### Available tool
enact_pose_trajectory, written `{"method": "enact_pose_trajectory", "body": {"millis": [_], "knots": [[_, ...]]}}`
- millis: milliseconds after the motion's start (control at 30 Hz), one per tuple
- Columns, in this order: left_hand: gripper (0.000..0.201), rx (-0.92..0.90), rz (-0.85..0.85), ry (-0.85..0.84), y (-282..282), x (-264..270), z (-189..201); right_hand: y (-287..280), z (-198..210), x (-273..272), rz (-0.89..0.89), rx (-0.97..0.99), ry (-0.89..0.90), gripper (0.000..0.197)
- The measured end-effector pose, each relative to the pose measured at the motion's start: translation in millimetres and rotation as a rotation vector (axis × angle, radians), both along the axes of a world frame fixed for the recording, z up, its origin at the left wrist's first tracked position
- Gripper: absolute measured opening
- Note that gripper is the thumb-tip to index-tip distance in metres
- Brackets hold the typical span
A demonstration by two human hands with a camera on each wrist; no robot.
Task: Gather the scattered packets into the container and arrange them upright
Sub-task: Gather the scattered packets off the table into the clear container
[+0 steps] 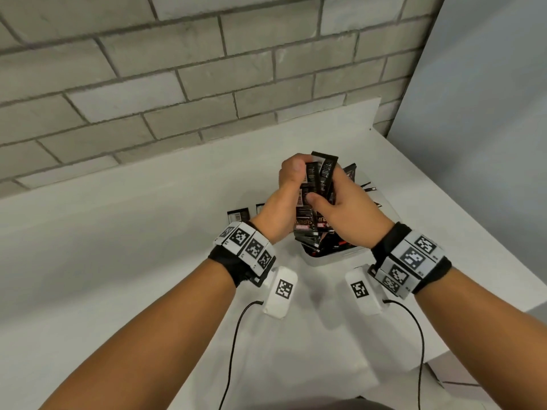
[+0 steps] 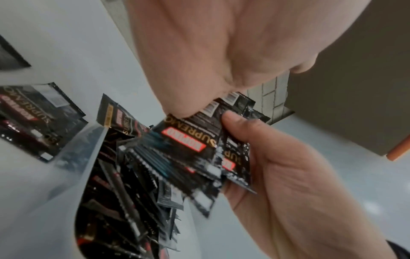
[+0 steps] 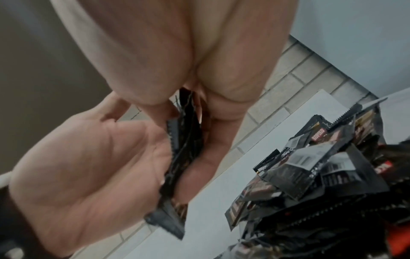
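Both hands hold one bundle of black packets (image 1: 315,196) upright, just above a translucent container (image 1: 334,259) on the white table. My left hand (image 1: 291,177) grips the bundle's upper left side. My right hand (image 1: 340,199) grips it from the right, thumb across the front. The left wrist view shows the bundle (image 2: 193,140) with red and gold print, pinched between both hands. It appears edge-on (image 3: 185,140) in the right wrist view. Several more packets (image 3: 310,175) lie jumbled in the container. Two loose packets (image 1: 236,216) lie flat on the table left of my left wrist.
A grey brick wall (image 1: 177,69) runs behind the white table (image 1: 118,247). The table's right edge (image 1: 473,220) drops off close to the container. Black cables (image 1: 233,350) trail from both wrist bands.
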State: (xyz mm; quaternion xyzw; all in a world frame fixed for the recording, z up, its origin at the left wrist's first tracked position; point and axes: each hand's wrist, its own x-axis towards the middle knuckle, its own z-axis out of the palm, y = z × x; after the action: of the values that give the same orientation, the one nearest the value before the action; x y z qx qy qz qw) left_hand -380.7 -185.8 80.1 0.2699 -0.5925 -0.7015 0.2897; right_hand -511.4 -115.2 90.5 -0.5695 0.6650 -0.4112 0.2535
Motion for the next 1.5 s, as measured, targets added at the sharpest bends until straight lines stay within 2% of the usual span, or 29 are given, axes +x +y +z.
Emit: {"method": "enact_pose_trajectory", "body": {"millis": [33,67,133,233,333,367,433,533,567,633,833,900,1000,1100,1200,1367,1500], "knots": [[0.102,0.024,0.007,0.032,2.1,-0.3,1.5,-1.3,-0.2,-1.8,-0.019,-0.008,0.015,0.05],[0.092,0.045,0.022,0.052,2.4,-1.7,2.3,-2.4,-0.6,-4.3,-0.024,-0.009,0.021,0.049],[0.065,0.045,0.0,0.014,-5.4,1.9,2.7,-3.0,-1.5,-13.1,-0.027,0.008,0.022,0.048],[0.052,-0.298,-0.006,-0.305,-39.0,30.6,7.7,0.8,5.1,-34.7,-0.099,0.011,0.05,0.043],[0.048,-0.466,0.242,-0.633,-77.0,65.0,-11.9,7.1,8.6,-67.2,-0.227,0.06,0.137,0.045],[0.049,-0.464,0.293,-0.781,-83.3,70.6,-23.7,9.1,8.1,-77.9,-0.246,0.088,0.152,0.046],[0.065,-0.413,0.246,-1.061,-86.6,72.1,-51.1,13.4,6.1,-94.2,-0.214,0.15,0.217,0.047],[0.098,-0.446,-0.023,-1.208,-78.1,60.2,-80.9,16.7,-0.4,-101.0,-0.071,0.255,0.425,0.037],[0.104,-0.495,-0.105,-1.261,-73.7,54.4,-86.5,16.9,-3.6,-100.7,-0.027,0.272,0.47,0.03],[0.1,-0.568,-0.175,-1.343,-66.9,45.3,-93.0,16.0,-9.9,-99.1,0.059,0.324,0.511,0.027],[0.051,-0.761,-0.146,-1.31,-62.9,50.8,-92.4,12.5,-27.0,-92.9,0.156,0.487,0.611,0.054],[0.047,-0.823,-0.155,-1.292,-63.3,55.4,-91.1,12.7,-32.1,-91.5,0.136,0.471,0.615,0.058],[0.049,-0.867,-0.182,-1.277,-64.4,64.4,-91.9,14.3,-27.6,-91.8,0.097,0.347,0.474,0.055],[0.029,-0.807,-0.079,-1.159,-67.5,75.7,-94.9,16.8,-24.1,-96.4,0.049,0.246,0.438,0.034],[0.016,-0.677,0.06,-1.041,-68.8,84.7,-92.2,20.3,-31.6,-102.5,0.038,0.304,0.449,0.022],[0.026,-0.453,0.266,-0.842,-70.5,102.0,-74.9,24.2,-35.6,-103.9,-0.005,0.278,0.37,0.036],[0.026,-0.485,0.431,-0.66,-71.1,99.6,-37.5,26.8,-37.0,-109.4,-0.084,0.227,0.338,0.041]]}}
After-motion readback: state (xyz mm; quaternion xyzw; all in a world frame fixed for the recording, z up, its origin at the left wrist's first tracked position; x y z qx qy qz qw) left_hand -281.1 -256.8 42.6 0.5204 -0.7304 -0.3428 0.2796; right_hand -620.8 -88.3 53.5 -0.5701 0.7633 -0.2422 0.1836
